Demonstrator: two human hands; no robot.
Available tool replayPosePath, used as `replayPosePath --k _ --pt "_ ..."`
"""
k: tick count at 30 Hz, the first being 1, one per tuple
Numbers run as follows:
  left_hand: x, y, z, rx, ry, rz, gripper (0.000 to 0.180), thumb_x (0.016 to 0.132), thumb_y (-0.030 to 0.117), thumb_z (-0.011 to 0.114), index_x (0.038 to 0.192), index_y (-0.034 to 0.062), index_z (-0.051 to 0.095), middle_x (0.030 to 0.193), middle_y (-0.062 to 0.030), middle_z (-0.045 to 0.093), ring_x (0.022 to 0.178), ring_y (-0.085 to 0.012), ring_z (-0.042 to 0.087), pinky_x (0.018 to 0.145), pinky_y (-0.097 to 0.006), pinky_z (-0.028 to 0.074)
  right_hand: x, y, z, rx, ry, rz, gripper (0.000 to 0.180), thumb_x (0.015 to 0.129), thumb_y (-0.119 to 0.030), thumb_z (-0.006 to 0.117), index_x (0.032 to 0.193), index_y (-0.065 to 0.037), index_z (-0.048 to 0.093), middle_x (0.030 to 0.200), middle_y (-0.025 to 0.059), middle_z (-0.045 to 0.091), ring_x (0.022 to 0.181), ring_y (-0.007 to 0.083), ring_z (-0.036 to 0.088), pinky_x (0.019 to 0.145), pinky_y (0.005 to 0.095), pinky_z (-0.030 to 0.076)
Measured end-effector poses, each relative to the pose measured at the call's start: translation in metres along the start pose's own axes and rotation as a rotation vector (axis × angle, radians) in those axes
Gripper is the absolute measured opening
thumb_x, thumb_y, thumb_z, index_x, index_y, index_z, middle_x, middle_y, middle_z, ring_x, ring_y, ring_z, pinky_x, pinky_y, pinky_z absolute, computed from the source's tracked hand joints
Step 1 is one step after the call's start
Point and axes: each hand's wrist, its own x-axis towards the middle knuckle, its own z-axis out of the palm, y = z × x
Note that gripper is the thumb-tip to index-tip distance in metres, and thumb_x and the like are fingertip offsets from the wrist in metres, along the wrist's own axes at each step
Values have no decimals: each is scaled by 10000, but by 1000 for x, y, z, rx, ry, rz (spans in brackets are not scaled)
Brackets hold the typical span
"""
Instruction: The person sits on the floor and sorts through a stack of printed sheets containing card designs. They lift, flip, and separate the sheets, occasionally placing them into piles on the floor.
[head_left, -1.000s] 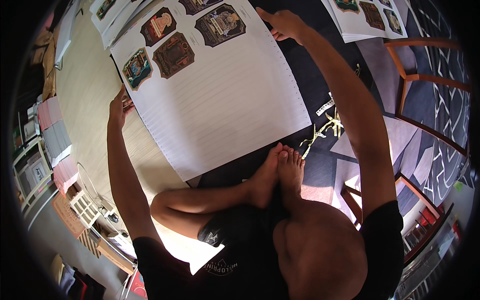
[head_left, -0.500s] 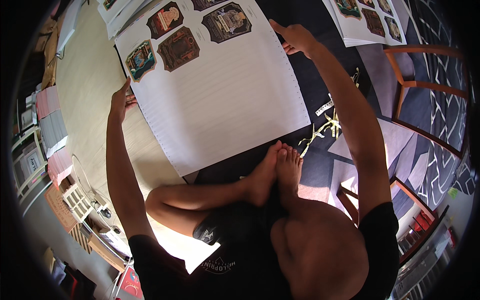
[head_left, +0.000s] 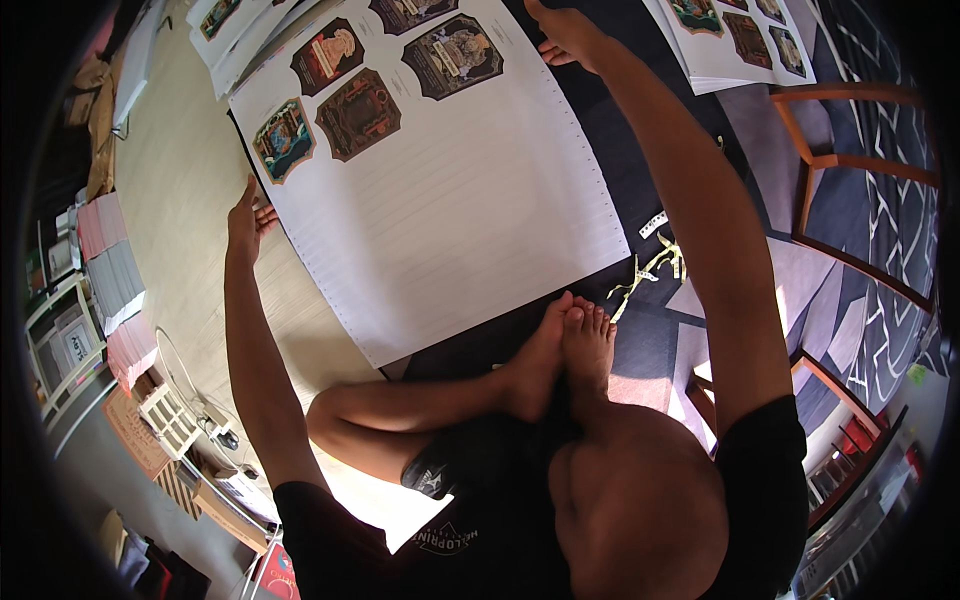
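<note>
A large white printed sheet [head_left: 470, 200] lies in front of me, with dark ornate badge-shaped labels [head_left: 358, 114] printed across its far part. Small marks run along its two side edges. My left hand [head_left: 252, 220] is at the sheet's left edge, thumb stretched away from me and fingers apart, their tips touching or very near the paper. Beside the far part of the right edge is my right hand [head_left: 572, 38], fingers apart and partly bent, the index reaching toward the paper. Neither hand is closed around anything.
More printed sheets lie in stacks at the far left [head_left: 235, 45] and far right [head_left: 740, 45]. Thin yellowish strips [head_left: 655, 265] are scattered right of the sheet on a dark surface. A wooden chair [head_left: 815, 160] stands at right. Paper stacks [head_left: 115, 265] line the left. My bare feet [head_left: 585, 345] are close to the sheet's near edge.
My right hand has slid farther away along the sheet's right edge. The whole view has shifted slightly; the left hand keeps its place by the left edge.
</note>
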Motion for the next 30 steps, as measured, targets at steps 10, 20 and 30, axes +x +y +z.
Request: replayPosePath --k 10,20,30 --pt "-5 9 1 34 -63 -1 1175 805 711 669 1474 -146 223 1105 -215 639 1029 -257 639 950 -382 492 -20 -4 5 -10 162 -108 961 893 -778 379 1341 65 496 992 177 664 828 250 694 768 340 594" --pt "-94 -64 10 75 -26 -64 781 922 637 575 1287 -49 495 1044 -209 679 875 -247 693 807 -368 588 -96 37 -27 -144 -166 149 963 900 -785 385 1364 53 483 1023 263 651 849 295 705 796 418 599" --pt "-116 -84 12 44 -8 -7 864 905 674 566 1303 -88 488 1086 -244 658 956 -280 681 875 -374 566 -105 47 -5 -142 27 81 849 887 -751 491 1146 41 652 858 161 690 733 230 704 663 338 608"
